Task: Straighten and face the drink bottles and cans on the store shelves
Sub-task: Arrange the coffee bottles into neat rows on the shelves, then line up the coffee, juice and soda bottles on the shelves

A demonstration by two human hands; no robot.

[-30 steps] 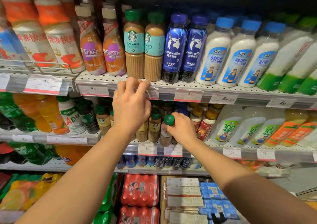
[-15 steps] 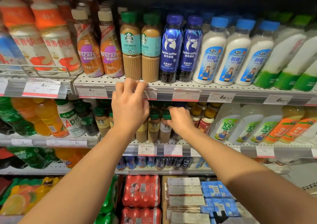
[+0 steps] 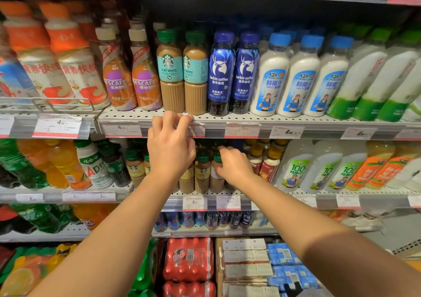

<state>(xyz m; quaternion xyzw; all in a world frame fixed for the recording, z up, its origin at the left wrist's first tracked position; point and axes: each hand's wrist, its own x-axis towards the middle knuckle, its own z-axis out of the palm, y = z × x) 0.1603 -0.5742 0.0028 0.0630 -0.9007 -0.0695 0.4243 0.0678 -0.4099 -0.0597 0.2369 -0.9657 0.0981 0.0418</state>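
On the second shelf a small green-capped Starbucks coffee bottle (image 3: 216, 173) stands upright in the front row. My right hand (image 3: 232, 164) grips it near the neck, fingers curled round the far side. Beside it on the left stands another Starbucks bottle (image 3: 202, 171). My left hand (image 3: 170, 146) is raised higher, its fingers hooked over the front edge of the upper shelf (image 3: 296, 120), and it hides bottles behind it. On that upper shelf two Starbucks Flat White bottles (image 3: 170, 71) face forward.
Luckin coffee bottles (image 3: 222, 73) and white coconut-milk bottles (image 3: 273, 76) stand right of the Flat Whites, Nescafe bottles (image 3: 118, 78) left. Price tags (image 3: 241, 130) line the shelf edges. Red cola multipacks (image 3: 189, 260) and cartons sit at the bottom.
My right hand has pushed the green-capped bottle back into the row on the second shelf. My left hand has stayed on the upper shelf edge.
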